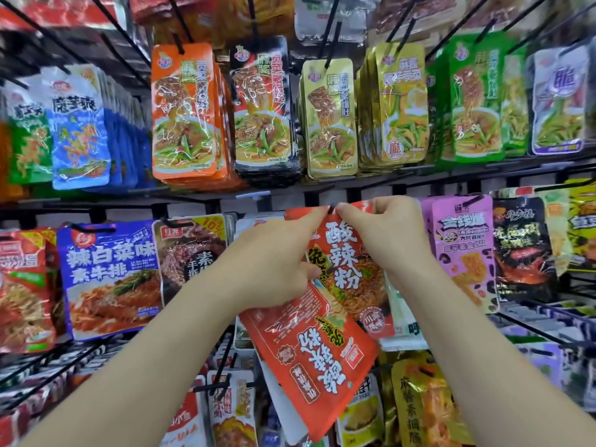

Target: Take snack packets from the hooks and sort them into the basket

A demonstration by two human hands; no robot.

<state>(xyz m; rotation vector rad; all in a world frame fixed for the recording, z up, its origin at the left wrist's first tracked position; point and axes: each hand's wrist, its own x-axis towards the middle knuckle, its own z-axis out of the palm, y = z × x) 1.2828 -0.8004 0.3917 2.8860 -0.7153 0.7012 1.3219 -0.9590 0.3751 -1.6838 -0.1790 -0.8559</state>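
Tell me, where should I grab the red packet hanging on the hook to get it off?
The hanging red packet dangles by its top edge from the hook, which points toward you. So probably pinch that top edge from the front, close beside the hook, and slide it forward. The left hand and right hand pinch there.

Head camera, close, faces hooks [333,46]; seemingly level, edges blurred.

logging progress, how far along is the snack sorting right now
Done: one loose packet is already down, gripped in the left hand. In hand: both hands, the right hand included, pinch the top of a hanging packet at its hook. Left: the basket is out of view, and the blue packet and many others hang untouched.
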